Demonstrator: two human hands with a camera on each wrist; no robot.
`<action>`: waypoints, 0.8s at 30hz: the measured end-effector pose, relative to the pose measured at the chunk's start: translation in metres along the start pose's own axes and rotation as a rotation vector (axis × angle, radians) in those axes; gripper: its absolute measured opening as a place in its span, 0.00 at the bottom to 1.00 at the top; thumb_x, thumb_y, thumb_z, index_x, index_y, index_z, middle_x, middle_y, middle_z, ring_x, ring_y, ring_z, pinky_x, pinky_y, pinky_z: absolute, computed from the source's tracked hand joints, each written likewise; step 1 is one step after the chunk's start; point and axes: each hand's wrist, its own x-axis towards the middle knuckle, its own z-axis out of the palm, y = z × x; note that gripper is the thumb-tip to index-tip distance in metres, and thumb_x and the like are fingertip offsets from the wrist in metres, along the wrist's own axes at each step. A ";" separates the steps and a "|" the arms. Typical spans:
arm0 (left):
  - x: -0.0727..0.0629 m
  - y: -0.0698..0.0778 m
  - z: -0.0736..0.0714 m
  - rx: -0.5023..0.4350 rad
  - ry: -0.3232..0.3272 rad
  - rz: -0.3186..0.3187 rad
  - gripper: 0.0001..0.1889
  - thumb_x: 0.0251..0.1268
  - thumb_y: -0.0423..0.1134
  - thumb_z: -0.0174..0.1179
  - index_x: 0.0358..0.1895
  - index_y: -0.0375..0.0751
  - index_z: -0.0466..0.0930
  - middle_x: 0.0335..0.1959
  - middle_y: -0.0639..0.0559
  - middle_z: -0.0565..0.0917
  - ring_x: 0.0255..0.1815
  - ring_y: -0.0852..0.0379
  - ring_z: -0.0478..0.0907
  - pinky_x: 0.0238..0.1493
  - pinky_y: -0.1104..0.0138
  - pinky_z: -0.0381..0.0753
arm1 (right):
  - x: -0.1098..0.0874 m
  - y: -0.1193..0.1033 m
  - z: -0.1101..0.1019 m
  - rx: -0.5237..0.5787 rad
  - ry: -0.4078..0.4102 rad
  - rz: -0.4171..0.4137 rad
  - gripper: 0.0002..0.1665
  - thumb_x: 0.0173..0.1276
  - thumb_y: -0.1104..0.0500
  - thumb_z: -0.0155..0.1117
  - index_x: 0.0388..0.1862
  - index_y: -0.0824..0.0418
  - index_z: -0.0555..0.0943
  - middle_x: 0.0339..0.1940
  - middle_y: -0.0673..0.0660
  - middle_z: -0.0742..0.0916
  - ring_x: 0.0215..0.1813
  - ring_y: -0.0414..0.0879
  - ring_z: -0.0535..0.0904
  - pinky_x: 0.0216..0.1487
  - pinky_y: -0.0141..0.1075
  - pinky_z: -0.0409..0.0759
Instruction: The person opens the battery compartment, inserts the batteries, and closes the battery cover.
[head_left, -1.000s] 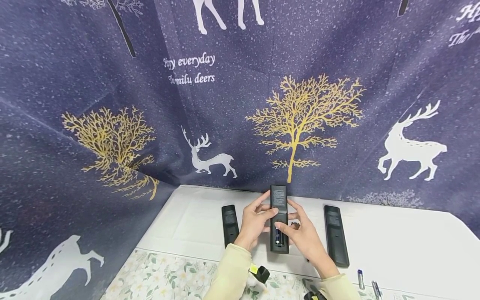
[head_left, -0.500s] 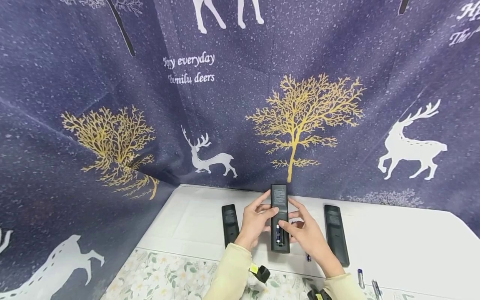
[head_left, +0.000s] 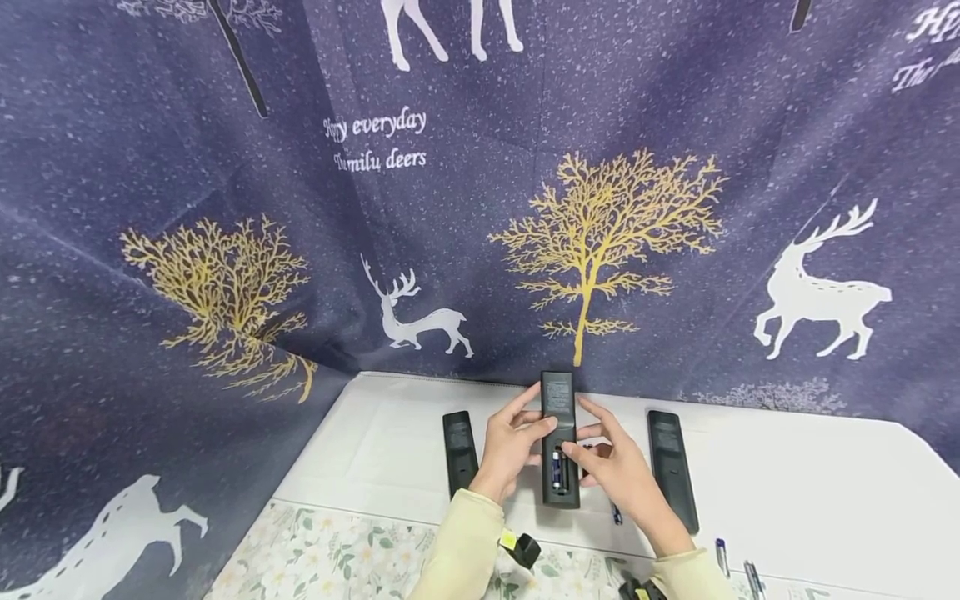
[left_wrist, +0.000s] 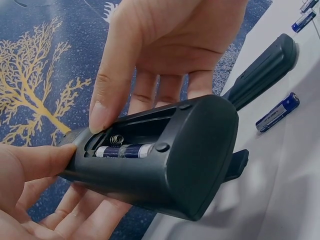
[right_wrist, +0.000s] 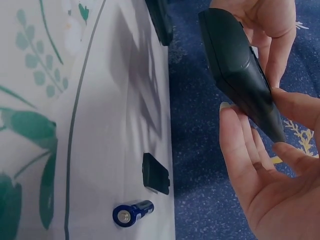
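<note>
two hands [head_left: 510, 442] [head_left: 621, 473] hold one remote [head_left: 557, 393] with one battery [left_wrist: 125, 151].

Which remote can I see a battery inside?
The middle remote, held by the left hand and right hand: a battery shows in its open back. No battery shows in the left remote or right remote lying on the table.

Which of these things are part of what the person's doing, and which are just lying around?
Probably part of it:
- held remote control
- battery inside
- small battery cover
- loose battery near that cover

Apparently just lying about:
- left remote
- right remote
- two front-right batteries
</note>
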 end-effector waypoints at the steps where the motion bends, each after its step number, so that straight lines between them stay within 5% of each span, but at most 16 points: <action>1: 0.000 0.000 0.000 -0.002 0.001 0.000 0.32 0.69 0.35 0.73 0.74 0.57 0.79 0.50 0.45 0.85 0.39 0.52 0.87 0.34 0.58 0.90 | 0.000 0.000 0.000 0.000 0.002 0.003 0.46 0.75 0.57 0.74 0.86 0.52 0.62 0.59 0.66 0.79 0.40 0.52 0.85 0.36 0.47 0.91; 13: -0.001 -0.001 0.001 0.008 0.022 -0.004 0.32 0.67 0.34 0.73 0.73 0.58 0.80 0.50 0.46 0.85 0.39 0.55 0.86 0.31 0.60 0.89 | -0.003 -0.003 -0.017 -0.101 0.003 -0.023 0.44 0.76 0.56 0.72 0.84 0.57 0.62 0.57 0.64 0.82 0.45 0.54 0.85 0.39 0.45 0.91; 24: -0.001 0.000 0.003 0.011 0.024 0.043 0.33 0.67 0.31 0.72 0.74 0.56 0.79 0.46 0.46 0.87 0.35 0.51 0.86 0.26 0.63 0.87 | -0.009 -0.006 -0.041 -0.522 -0.083 -0.129 0.42 0.67 0.61 0.79 0.77 0.65 0.71 0.49 0.58 0.87 0.38 0.44 0.82 0.35 0.40 0.82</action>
